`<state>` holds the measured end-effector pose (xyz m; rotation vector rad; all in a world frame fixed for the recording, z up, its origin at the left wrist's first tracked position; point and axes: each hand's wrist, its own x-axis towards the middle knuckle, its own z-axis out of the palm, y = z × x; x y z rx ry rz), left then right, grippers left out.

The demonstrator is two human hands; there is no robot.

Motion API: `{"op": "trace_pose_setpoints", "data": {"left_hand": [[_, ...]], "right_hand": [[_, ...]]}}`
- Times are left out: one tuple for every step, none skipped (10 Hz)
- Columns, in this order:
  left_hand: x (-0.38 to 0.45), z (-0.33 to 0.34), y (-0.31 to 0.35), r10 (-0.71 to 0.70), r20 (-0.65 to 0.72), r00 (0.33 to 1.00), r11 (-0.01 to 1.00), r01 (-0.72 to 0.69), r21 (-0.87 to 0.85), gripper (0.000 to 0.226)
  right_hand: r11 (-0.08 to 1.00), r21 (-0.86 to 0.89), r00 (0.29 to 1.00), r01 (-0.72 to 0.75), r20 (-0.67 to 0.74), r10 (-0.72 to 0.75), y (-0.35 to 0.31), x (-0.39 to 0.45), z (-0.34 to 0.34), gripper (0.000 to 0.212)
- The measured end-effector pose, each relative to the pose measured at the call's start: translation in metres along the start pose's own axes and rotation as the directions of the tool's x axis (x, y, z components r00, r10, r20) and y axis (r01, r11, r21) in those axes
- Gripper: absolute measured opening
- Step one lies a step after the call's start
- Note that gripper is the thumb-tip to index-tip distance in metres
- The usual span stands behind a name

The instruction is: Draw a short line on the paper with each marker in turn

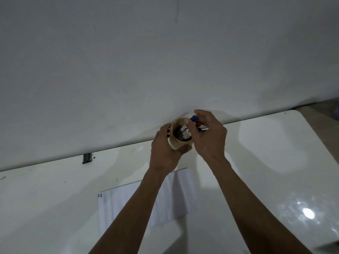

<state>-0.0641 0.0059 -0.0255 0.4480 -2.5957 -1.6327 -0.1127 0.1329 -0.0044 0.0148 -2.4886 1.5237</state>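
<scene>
A tan cup [175, 145] stands tilted toward me near the table's far edge, with markers inside it. My left hand [165, 151] wraps around the cup's left side and base. My right hand [209, 136] is at the cup's mouth, fingers closed on the markers [186, 133]; a blue cap [193, 118] and a bit of red show by the fingers. A white sheet of paper [117, 204] lies on the table below my forearms, with short dark and red lines [99, 195] at its top left corner. My arms hide much of the sheet.
The glossy white table [266, 162] runs up to a plain wall [165, 61]. A small black clip [87, 158] sits on the table's far edge at the left. The table's rounded corner [297, 114] is at the right.
</scene>
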Motion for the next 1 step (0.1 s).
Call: {"op": "trace_pose_setpoints", "data": {"left_hand": [[-0.0059, -0.0033, 0.0045, -0.06, -0.007, 0.998, 0.998, 0.06, 0.0, 0.089]], "right_hand": [[0.998, 0.052, 0.999, -0.035, -0.003, 0.035, -0.0047, -0.0026, -0.0041, 0.04]]}}
